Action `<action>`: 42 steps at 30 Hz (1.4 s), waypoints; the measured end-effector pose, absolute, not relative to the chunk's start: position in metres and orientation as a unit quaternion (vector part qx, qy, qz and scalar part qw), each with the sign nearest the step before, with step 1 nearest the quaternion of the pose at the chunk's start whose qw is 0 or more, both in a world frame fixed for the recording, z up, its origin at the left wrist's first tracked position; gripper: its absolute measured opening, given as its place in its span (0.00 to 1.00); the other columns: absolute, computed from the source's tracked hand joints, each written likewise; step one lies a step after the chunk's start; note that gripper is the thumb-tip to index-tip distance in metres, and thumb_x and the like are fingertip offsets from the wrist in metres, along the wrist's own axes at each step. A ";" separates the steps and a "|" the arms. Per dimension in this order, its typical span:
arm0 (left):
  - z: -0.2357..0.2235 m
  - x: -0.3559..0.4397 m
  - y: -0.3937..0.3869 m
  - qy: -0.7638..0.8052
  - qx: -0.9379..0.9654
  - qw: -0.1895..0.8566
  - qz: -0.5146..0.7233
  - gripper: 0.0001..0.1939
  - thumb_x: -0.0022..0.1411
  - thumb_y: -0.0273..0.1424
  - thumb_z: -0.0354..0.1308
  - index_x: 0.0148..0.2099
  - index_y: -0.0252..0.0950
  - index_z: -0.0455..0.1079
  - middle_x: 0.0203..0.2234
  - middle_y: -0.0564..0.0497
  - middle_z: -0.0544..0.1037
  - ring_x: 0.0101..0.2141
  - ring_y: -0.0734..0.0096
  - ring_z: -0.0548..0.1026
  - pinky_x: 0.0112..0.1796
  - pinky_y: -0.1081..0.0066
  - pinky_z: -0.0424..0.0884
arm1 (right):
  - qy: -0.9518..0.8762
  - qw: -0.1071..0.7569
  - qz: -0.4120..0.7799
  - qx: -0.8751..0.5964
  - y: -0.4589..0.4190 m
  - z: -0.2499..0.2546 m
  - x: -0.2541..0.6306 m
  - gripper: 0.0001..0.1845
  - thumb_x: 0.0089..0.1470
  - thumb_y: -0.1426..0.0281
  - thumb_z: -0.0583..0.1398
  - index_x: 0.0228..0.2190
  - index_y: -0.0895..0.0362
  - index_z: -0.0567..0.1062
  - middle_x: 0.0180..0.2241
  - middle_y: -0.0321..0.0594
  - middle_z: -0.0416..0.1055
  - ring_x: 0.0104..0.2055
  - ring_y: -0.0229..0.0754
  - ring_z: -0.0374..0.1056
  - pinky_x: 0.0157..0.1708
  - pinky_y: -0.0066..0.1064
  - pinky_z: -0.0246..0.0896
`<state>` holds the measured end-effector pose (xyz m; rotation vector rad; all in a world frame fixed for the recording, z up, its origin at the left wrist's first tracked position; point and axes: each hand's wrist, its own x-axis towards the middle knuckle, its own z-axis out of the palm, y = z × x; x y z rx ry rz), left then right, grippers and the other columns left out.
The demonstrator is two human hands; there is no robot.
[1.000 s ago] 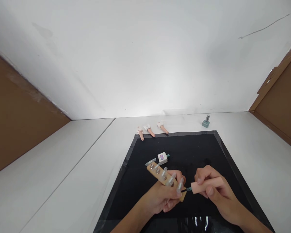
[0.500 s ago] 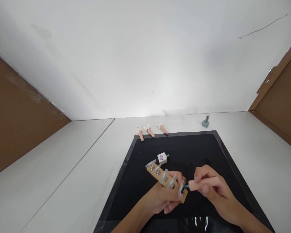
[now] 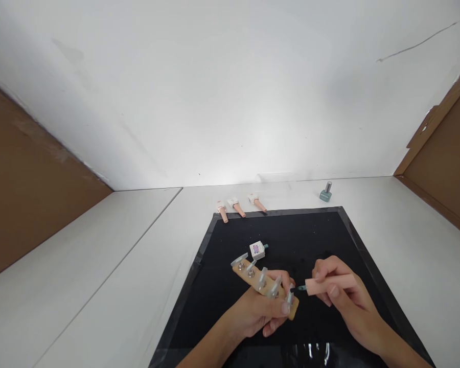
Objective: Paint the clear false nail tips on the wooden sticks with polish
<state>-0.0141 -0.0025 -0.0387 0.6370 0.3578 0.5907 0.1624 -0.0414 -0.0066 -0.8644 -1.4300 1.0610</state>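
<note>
My left hand (image 3: 258, 310) is closed around a wooden nail-tip stand (image 3: 257, 280), which slants down to the right. Several clear false nails (image 3: 262, 277) stick up from it on small metal mounts. Between the fingers of my right hand (image 3: 343, 294) is the pink cap of a nail polish brush (image 3: 331, 284). Its dark bristle tip is at the edge of the rightmost false nail (image 3: 290, 298), close to my left thumb; whether they touch I cannot tell. A white polish bottle (image 3: 257, 250) with a teal neck lies on its side just beyond the stand.
Under the hands is a black mat (image 3: 230, 235) with taped edges. Three white bottles with pink caps (image 3: 258, 204) lie along its far left edge. Past its far right corner stands a teal polish bottle (image 3: 325, 193). A white wall (image 3: 237, 102) rises behind, with brown panels at both sides.
My right hand has drawn the brush slightly right and up, so more of its stem and dark bristles show. The stand in my left hand has barely shifted.
</note>
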 end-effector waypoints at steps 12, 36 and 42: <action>-0.039 -0.013 -0.004 0.194 0.328 0.875 0.300 0.19 0.41 0.33 0.73 0.26 0.32 0.64 0.16 0.59 0.68 0.08 0.90 0.58 0.06 0.87 0.53 | -0.619 0.546 0.434 -0.362 -0.042 -0.006 0.163 0.18 0.61 0.55 0.54 0.29 0.51 0.77 0.29 0.38 0.64 0.23 0.35 0.55 0.22 0.28 0.54; -0.044 -0.011 -0.005 0.171 0.341 0.878 0.291 0.14 0.42 0.29 0.72 0.27 0.30 0.69 0.17 0.56 0.73 0.09 0.86 0.64 0.07 0.86 0.60 | -0.629 0.507 0.438 -0.395 -0.042 0.000 0.164 0.24 0.59 0.52 0.53 0.24 0.54 0.76 0.27 0.39 0.66 0.22 0.36 0.57 0.21 0.29 0.54; -0.045 -0.012 -0.005 0.192 0.366 0.869 0.272 0.17 0.40 0.33 0.73 0.25 0.30 0.68 0.16 0.55 0.73 0.09 0.86 0.63 0.07 0.85 0.61 | -0.579 0.517 0.489 -0.398 -0.042 -0.003 0.164 0.21 0.57 0.51 0.55 0.27 0.55 0.75 0.25 0.36 0.63 0.20 0.34 0.53 0.19 0.27 0.50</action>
